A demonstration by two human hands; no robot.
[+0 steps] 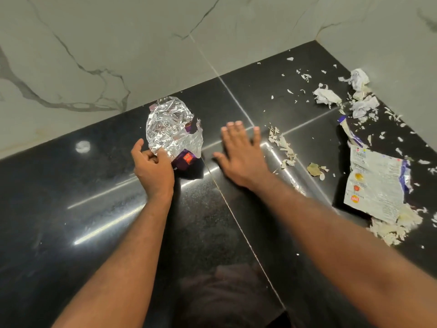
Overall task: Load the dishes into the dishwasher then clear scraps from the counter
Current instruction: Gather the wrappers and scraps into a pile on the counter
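A black polished counter point(71, 221) met a grey marbled wall point(106, 55), seen from above by the person working there. A crumpled foil wrapper point(170, 126), silver inside and purple outside, lay on the counter close to the wall.

The left hand point(152, 165) was at the near edge of the foil wrapper. Its fingers were curled, and they pinched the wrapper's lower edge against the thumb.

The right hand point(241, 155) was just right of the foil wrapper, apart from it, palm down over the counter. Its fingers were straight, with three held close together, the little finger slightly apart and the thumb spread wide towards the wrapper. Whether the palm touched the counter could not be told.

A small heap of pale scraps point(282, 144) lay right of the foil wrapper, just beyond the right hand's little finger. A dry leaf point(313, 169) lay a little further right of the wrapper.

Well to the right of the foil wrapper lay a flattened white packet point(376, 185) with small print and purple edges. A mound of pale shreds point(397, 226) touched its near corner.

Far right of the foil wrapper, by the corner of the wall, sat crumpled paper point(326, 95) in several wads. Small white flecks were scattered around them.
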